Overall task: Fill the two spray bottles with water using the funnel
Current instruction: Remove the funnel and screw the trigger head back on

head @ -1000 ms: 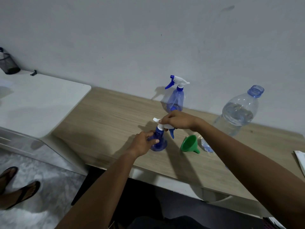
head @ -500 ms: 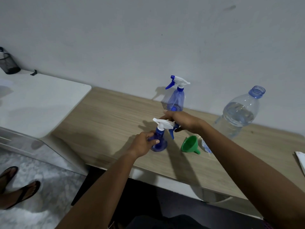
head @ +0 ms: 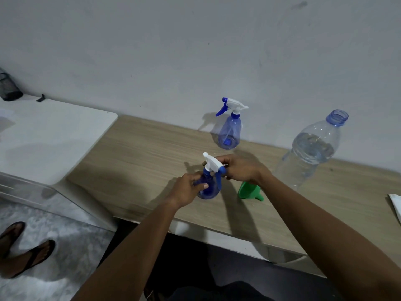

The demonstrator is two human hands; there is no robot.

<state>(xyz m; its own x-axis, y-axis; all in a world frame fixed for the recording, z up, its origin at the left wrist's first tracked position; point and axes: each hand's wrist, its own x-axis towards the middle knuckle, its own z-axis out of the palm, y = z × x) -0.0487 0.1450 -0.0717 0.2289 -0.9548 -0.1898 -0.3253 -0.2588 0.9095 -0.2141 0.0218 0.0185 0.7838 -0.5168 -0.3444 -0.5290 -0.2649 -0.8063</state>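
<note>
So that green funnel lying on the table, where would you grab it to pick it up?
Probably the wide rim of the green funnel, pinched from above. It lies on its side on the table with its thin spout pointing to the near right. That leaves the rim's upper edge standing clear of the surface, while the spout is narrow and lies low.

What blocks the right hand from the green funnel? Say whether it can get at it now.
Probably yes. The green funnel lies on the table close beside the right hand, nothing between them. But that hand grips the head of the near spray bottle, so it must let go first.
</note>
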